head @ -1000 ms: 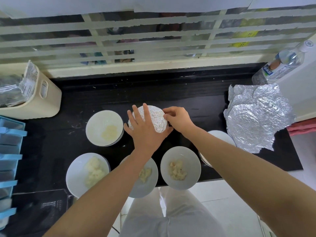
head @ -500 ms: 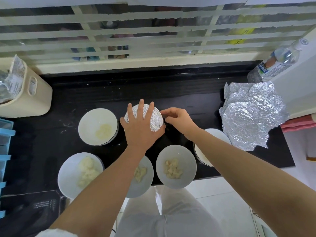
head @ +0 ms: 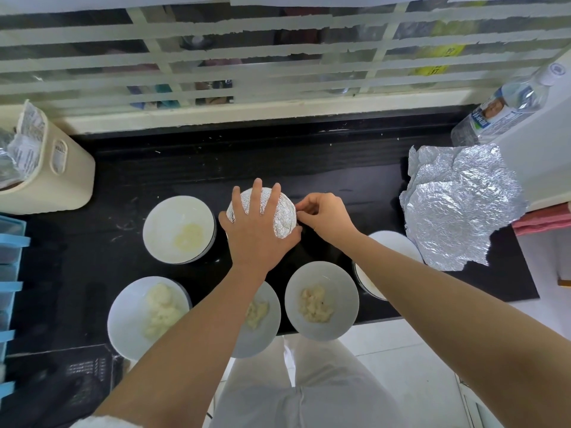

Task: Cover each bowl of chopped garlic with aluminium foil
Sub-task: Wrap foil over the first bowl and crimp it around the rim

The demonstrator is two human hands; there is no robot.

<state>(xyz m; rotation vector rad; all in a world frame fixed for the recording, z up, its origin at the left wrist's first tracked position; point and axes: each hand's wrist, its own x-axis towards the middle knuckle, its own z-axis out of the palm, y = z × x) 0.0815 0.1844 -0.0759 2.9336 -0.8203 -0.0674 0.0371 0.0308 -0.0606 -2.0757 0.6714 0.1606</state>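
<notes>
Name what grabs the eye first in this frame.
The foil-covered bowl mid-counter stands out, the left hand pressed flat on top while the right hand pinches foil at its right rim. Uncovered white bowls of garlic sit left and in front; a crumpled foil stack lies far right.

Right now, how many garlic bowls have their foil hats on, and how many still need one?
None finished yet. In hand: the left hand presses flat on the foil-wrapped bowl while the right hand pinches foil at its rim. Left: five uncovered bowls, the back-left bowl, front-left bowl, middle bowl, front-right bowl, and the far-right bowl, its inside hidden by an arm. Spare foil sheets lie at right.
</notes>
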